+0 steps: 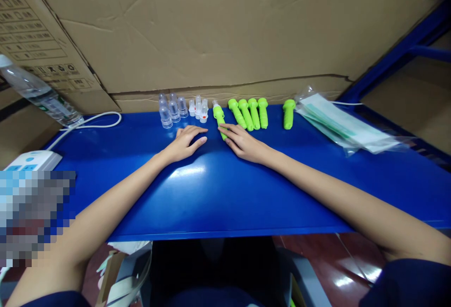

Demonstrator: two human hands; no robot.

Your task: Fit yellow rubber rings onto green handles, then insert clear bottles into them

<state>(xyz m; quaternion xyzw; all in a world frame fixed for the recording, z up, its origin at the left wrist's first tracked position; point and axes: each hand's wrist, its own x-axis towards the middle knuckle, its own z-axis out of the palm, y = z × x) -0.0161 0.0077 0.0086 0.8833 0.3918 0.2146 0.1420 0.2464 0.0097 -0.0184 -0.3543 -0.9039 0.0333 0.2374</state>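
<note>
My right hand (244, 143) has its fingers and thumb about a bright green plastic tube (219, 113) with ringed shoulders, which lies on the blue table. A small clear tip sticks out of that tube's far end. My left hand (185, 143) rests on the table with its fingers apart and nothing in them. Just beyond it stand several clear plastic caps (165, 115). Beside these are several small white-and-clear nozzle pieces (198, 107), one with a red spot. Several more green tubes (253, 114) lie in a row right of my right hand.
A single green tube (289, 114) lies apart, near a clear plastic bag with green-and-white sheets (347, 121). At left are a water bottle (44, 95), a white power strip (37, 159) and its cable. Cardboard (225, 30) walls the back of the blue table (225, 194).
</note>
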